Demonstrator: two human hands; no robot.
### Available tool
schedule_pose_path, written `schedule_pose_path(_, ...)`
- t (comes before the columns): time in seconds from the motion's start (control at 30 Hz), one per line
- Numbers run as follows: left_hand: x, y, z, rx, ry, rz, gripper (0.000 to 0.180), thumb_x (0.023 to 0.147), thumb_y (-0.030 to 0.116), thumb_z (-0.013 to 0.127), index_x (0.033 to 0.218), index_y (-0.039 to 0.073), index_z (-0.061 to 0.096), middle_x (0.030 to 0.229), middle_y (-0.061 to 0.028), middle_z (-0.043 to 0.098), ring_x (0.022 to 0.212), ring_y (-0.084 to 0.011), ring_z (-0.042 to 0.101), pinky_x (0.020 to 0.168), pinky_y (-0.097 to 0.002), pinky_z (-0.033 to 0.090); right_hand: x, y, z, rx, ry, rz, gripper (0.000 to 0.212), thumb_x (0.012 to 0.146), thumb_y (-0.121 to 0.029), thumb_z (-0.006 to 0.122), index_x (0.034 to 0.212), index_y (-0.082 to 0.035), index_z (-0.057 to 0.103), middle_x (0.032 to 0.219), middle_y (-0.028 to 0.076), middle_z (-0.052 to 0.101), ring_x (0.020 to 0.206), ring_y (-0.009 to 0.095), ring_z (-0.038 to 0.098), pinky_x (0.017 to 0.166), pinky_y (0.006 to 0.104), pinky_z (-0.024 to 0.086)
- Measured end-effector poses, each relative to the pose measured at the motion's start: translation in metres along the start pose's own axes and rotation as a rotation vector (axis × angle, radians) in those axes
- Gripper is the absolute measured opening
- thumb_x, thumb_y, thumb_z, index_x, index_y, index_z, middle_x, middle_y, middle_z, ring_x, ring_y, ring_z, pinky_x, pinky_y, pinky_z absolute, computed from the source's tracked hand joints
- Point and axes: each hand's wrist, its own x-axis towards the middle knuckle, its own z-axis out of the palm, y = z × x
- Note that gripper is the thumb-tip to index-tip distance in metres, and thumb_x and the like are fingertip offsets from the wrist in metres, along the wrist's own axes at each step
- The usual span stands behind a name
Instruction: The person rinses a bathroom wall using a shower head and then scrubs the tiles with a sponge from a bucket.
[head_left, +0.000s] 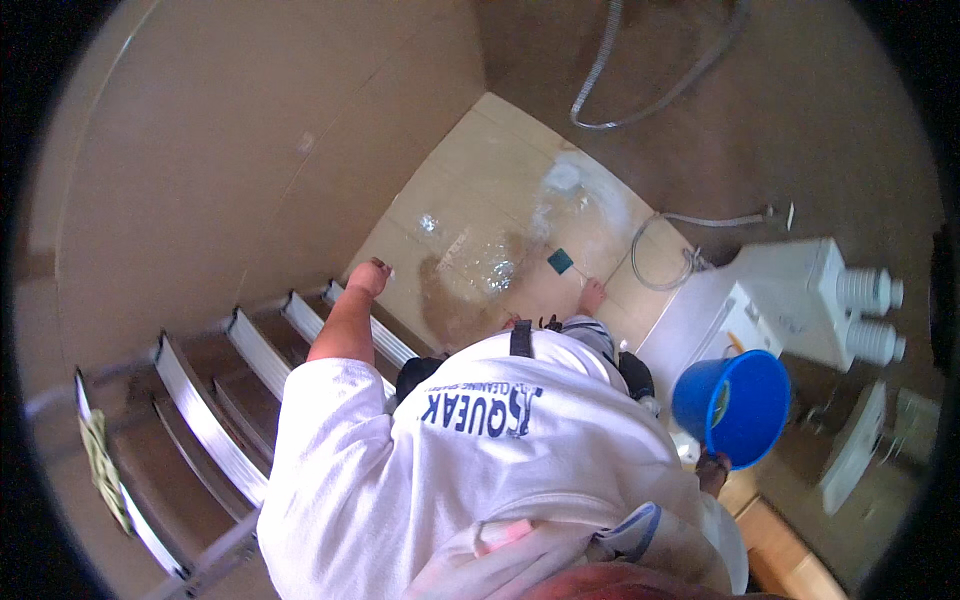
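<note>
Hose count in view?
2. The upper hose loops down the wall from the picture's top edge; the lower hose curls up and left of the white cistern in the picture. More could be hidden behind the body.

The ladder (205, 420) stands left, the bucket (692, 400) right, the hose (655, 109) ahead between them.

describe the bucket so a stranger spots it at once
Find the white toilet at the right of the picture. Just below it, the right hand grips an open, round bucket at its rim. Its vivid blue sets it apart from the white toilet and shirt nearby.
</note>
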Motion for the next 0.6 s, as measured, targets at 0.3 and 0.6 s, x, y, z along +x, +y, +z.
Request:
schedule_pose_path(0.3, -0.066, -0.106, 0.094, -0.249, -0.033, -0.246, 0.040, 0.076, 0.034, 0.044, 0.099, 0.003, 0.051, 0.102, -0.0168, 0.050, 0.098, -0.0297, 0.046, 0.083, -0.0350, 0.037, -0.034, 0.010, 0.302, -0.699, -0.196, 0.276, 0.038, 0.062, -0.004, 0.041, 0.099, 0.002, 0.039, 0.091, 0.019, 0.050, 0.063, 0.034, 0.053, 0.048, 0.0415, 0.050)
schedule_pose_path(0.6, -0.103, -0.061, 0.025, -0.584, 0.321, -0.298, 0.032, 0.075, 0.028, 0.048, 0.093, 0.003, 0.053, 0.096, -0.0175, 0.052, 0.092, -0.0298, 0.048, 0.080, -0.0361, 0.038, -0.144, 0.197, 0.597, -1.179, -0.776, 0.110, 0.028, 0.067, -0.001, 0.040, 0.095, -0.003, 0.045, 0.089, 0.014, 0.050, 0.070, 0.027, 0.054, 0.054, 0.0409, 0.050)
